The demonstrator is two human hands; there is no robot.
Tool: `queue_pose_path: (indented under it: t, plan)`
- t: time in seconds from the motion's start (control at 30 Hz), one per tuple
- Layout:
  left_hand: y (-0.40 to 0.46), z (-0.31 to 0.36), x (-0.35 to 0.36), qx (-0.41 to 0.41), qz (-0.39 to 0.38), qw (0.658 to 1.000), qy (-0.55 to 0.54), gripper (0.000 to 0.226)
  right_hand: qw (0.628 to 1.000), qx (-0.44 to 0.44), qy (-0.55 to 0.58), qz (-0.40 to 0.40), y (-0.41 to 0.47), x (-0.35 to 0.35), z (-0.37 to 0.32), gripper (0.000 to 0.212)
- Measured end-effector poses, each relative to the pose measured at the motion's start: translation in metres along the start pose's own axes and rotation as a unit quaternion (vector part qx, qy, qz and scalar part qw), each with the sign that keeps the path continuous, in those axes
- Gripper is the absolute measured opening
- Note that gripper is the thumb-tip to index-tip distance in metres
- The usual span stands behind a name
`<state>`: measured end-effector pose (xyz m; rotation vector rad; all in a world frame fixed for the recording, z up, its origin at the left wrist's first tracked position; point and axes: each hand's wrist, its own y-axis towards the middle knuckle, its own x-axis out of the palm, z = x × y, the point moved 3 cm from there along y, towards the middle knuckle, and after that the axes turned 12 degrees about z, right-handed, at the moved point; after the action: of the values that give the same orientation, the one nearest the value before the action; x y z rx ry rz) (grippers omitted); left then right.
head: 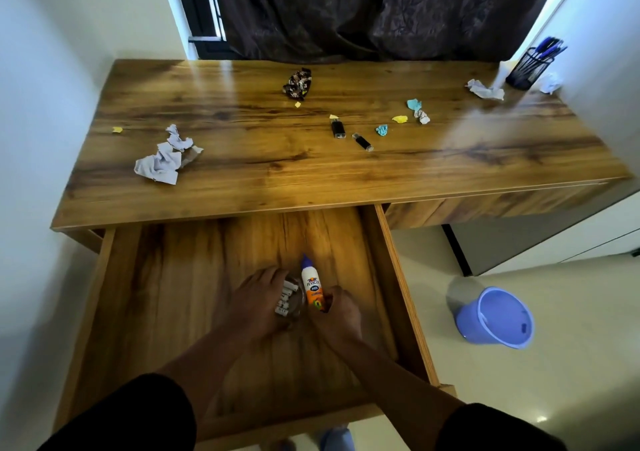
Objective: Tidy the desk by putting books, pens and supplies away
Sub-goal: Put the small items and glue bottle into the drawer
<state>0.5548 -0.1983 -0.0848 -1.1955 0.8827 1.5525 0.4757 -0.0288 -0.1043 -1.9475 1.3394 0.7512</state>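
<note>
Both hands down in open drawer (166,277): left hand (256,298) gripping clear jar (289,298) of white sticks, right hand (337,312) fingers curled around glue bottle (311,286) base

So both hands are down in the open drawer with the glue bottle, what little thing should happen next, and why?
Probably let go and lift both hands out. The right hand holds the glue bottle at its base, already down in the drawer, and the left hand rests on a small clear container beside it. The two black USB sticks still wait on the desk.
</note>
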Motion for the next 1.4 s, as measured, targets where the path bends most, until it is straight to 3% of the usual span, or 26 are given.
queue_pose_path:
  t: [0.3,0.43,0.57,0.7,0.93,1.17,1.4]
  plan:
    - [-0.005,0.002,0.006,-0.044,0.012,0.999,-0.007,0.121,1.0,0.001,-0.001,-0.025,0.0,0.003,0.005,0.048]
    - [-0.004,-0.001,0.001,0.0,0.036,0.999,0.002,0.125,0.999,-0.031,-0.02,-0.019,-0.001,-0.007,0.002,0.069]
    - [0.011,0.012,-0.016,0.053,0.067,0.996,-0.004,0.109,0.997,-0.07,-0.038,0.025,0.011,-0.03,-0.007,0.055]
    - [0.052,0.033,-0.045,0.081,0.126,0.988,-0.036,0.077,0.986,-0.143,-0.035,0.077,0.046,-0.063,-0.032,0.037]
    - [0.16,0.073,-0.098,0.064,0.201,0.976,-0.045,0.058,0.966,-0.228,-0.048,0.112,0.148,-0.143,-0.082,0.04]
    - [0.278,0.066,-0.103,-0.06,0.138,0.987,-0.053,0.064,0.963,-0.238,-0.116,0.052,0.268,-0.172,-0.111,0.057]
    - [0.357,0.042,-0.094,-0.033,0.127,0.991,-0.037,0.065,0.908,-0.338,-0.241,-0.05,0.348,-0.151,-0.12,0.079]
